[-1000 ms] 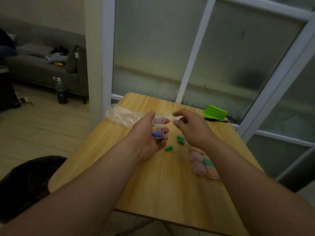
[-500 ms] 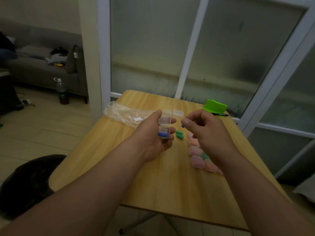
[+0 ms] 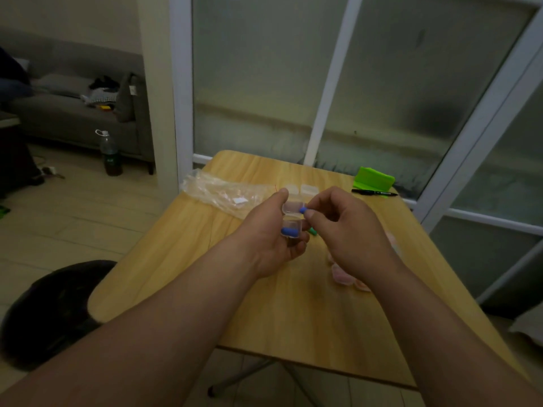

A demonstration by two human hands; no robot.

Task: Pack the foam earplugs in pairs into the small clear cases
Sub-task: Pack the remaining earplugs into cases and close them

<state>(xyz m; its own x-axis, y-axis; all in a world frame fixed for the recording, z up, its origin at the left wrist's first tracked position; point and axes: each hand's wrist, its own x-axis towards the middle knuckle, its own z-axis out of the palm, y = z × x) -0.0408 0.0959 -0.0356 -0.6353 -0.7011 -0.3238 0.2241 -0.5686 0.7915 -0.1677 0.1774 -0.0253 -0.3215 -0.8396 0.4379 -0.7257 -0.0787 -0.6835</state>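
Note:
My left hand (image 3: 271, 237) holds a small clear case (image 3: 291, 220) with its lid up over the wooden table (image 3: 293, 312). One blue earplug (image 3: 289, 231) lies inside the case. My right hand (image 3: 349, 230) pinches a second blue earplug (image 3: 302, 210) at the case's open lid. A green earplug (image 3: 313, 231) peeks out on the table behind my hands. Filled pink cases (image 3: 342, 276) lie partly hidden under my right wrist. Two empty clear cases (image 3: 308, 189) stand farther back.
A crumpled clear plastic bag (image 3: 223, 192) lies at the table's left back. A green pad (image 3: 373, 179) and a black pen (image 3: 374, 193) sit at the back right by the glass door. A dark stool (image 3: 50, 309) stands left of the table; a bottle (image 3: 111, 154) stands on the floor.
My right hand has brought a blue earplug from the table up to the open case in my left hand. The left hand kept the case raised.

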